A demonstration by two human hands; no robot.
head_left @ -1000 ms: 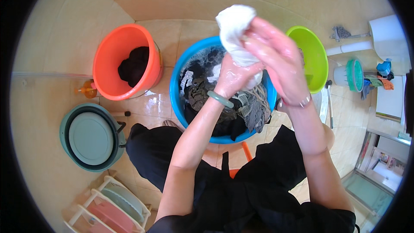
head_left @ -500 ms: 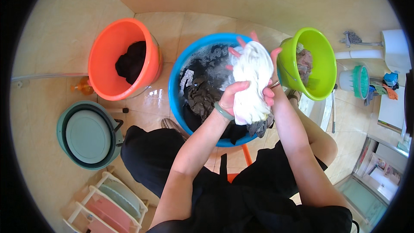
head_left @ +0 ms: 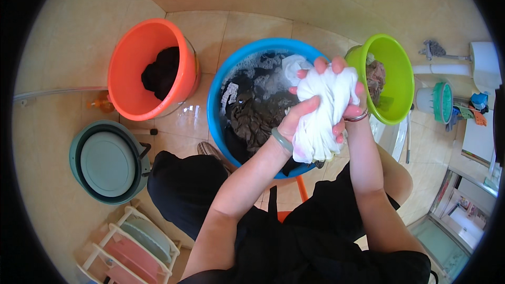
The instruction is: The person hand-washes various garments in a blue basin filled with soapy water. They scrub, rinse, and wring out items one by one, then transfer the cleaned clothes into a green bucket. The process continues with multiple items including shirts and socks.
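A bunched white cloth garment [head_left: 327, 113] is held up between my two hands over the right side of a blue tub [head_left: 216, 81]. My left hand [head_left: 304, 118], with a pale green bangle at its wrist, is closed on the garment's left side. Wrapped round its right side is my right hand [head_left: 353, 106], wearing a thin bracelet. Beyond the fingers, a white part [head_left: 294, 68] of cloth reaches toward the sudsy water; whether it joins the held piece I cannot tell. Soaking in the tub are a dark brown garment [head_left: 255, 123] and black cloth.
An orange bucket [head_left: 120, 68] with black cloth stands left of the tub. To its right is a lime-green bucket [head_left: 402, 73] with pinkish-brown cloth. A grey-green basin [head_left: 76, 171] and a rack [head_left: 171, 265] of basins stand at lower left. My knees flank the tub.
Both hands and the white garment have shifted right and slightly nearer. The garment looks more twisted and bunched, and my right fingers, spread before, now curl over it.
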